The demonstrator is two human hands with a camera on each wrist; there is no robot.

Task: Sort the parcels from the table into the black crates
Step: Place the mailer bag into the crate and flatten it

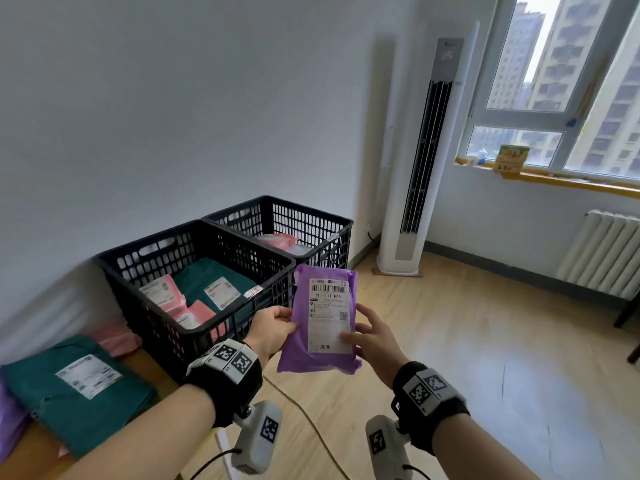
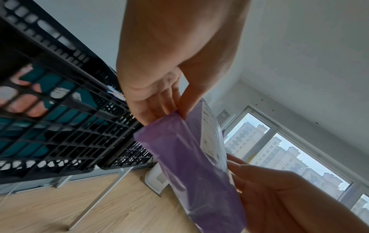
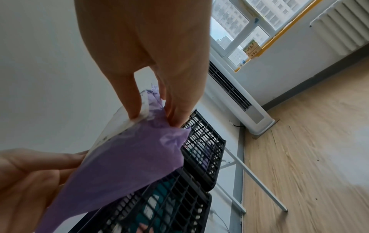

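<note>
While both hands pinch purple parcel, black crates just beside, teal parcel on table.

The wooden table carries two black crates side by side, the near crate and the far crate. A teal parcel, a pink parcel and a purple parcel lie on its top.
</note>
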